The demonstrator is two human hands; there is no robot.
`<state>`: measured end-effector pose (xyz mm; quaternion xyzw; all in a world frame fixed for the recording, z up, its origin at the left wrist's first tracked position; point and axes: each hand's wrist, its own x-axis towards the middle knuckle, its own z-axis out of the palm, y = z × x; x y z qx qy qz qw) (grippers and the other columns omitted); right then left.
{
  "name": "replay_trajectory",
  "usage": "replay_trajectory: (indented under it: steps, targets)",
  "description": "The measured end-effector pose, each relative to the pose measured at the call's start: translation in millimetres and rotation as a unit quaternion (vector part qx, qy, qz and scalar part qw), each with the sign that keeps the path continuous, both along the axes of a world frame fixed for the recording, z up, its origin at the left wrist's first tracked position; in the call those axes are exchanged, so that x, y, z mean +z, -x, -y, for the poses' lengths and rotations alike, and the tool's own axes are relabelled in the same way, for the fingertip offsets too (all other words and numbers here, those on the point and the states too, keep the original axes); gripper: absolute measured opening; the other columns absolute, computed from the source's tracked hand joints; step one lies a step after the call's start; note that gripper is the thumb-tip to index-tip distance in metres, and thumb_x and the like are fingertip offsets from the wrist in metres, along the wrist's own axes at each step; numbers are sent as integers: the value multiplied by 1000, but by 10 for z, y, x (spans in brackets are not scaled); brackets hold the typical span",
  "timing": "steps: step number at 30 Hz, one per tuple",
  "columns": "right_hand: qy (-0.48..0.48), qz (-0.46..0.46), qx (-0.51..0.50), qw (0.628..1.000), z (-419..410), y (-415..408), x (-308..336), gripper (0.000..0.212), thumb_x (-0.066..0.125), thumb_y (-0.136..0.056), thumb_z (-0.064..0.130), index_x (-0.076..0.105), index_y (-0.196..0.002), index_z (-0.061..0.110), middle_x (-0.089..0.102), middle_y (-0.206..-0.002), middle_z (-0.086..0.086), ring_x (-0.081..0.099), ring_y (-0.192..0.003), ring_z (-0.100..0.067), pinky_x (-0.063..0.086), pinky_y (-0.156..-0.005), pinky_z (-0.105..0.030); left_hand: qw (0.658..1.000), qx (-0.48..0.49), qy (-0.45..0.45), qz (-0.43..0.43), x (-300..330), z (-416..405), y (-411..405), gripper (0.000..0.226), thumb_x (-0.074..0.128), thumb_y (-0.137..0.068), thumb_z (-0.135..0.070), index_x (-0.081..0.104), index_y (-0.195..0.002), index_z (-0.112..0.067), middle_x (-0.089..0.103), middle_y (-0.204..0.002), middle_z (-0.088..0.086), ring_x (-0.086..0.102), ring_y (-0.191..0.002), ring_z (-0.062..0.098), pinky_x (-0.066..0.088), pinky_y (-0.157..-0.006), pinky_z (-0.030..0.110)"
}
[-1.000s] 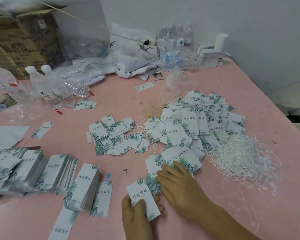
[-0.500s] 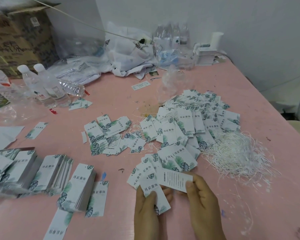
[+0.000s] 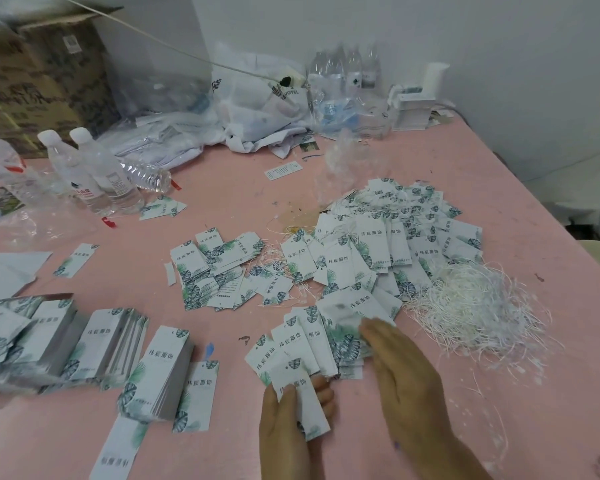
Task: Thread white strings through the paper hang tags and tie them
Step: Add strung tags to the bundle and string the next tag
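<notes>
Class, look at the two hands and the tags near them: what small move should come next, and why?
Probably the right hand should take a tag from the fanned tags its fingers lie across. The left hand already grips one tag, with no string in it, and the pile of white strings lies just right.

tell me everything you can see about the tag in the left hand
The tag is a white paper rectangle with dark printed characters down its middle and green leaf prints at its upper and lower corners. It is held face up and tilted, just above the pink table, near the loose tags. The left hand pinches it, thumb on its face, fingers beneath. No string shows on it.
</notes>
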<state>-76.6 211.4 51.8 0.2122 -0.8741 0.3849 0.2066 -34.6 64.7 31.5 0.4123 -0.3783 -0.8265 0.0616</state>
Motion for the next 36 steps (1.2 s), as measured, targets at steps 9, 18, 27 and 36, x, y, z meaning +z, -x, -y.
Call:
replay_trajectory:
  steps: [9, 18, 27, 36]
  targets:
    - [-130, -15, 58, 990, 181, 230, -216, 34, 50, -90, 21, 62, -121, 14, 57, -132, 0, 43, -133, -21, 31, -112, -42, 980, 177, 86, -44, 46, 160, -187, 34, 36, -102, 4, 48, -134, -1, 66, -101, 27, 72, -57, 22, 60, -53, 36]
    - [-286, 64, 81, 953, 602, -77, -154, 46, 50, -88, 45, 68, -118, 15, 63, -131, -9, 60, -119, -27, 53, -94, -39, 978, 178, 108, -12, 188, 190, -150, 40, 41, -99, 1, 66, -114, -26, 75, -104, -2, 73, -90, 18, 56, -79, 42]
    - [-180, 114, 62, 975, 551, -231, -207, 34, 80, -74, 12, 70, -106, 8, 59, -132, -20, 57, -121, -38, 56, -84, -48, 998, 47, 26, -30, 229, 233, -102, 34, 39, -98, 1, 68, -108, -13, 76, -95, 16, 74, -75, 28, 54, -71, 41]
    - [-80, 236, 81, 965, 610, -216, -239, 41, 49, -98, 20, 46, -139, 21, 29, -143, 20, 26, -138, -2, 11, -108, -6, 997, 17, 30, -74, 354, 207, -119, 34, 37, -96, 12, 64, -107, -5, 76, -88, 18, 74, -69, 25, 58, -51, 31]
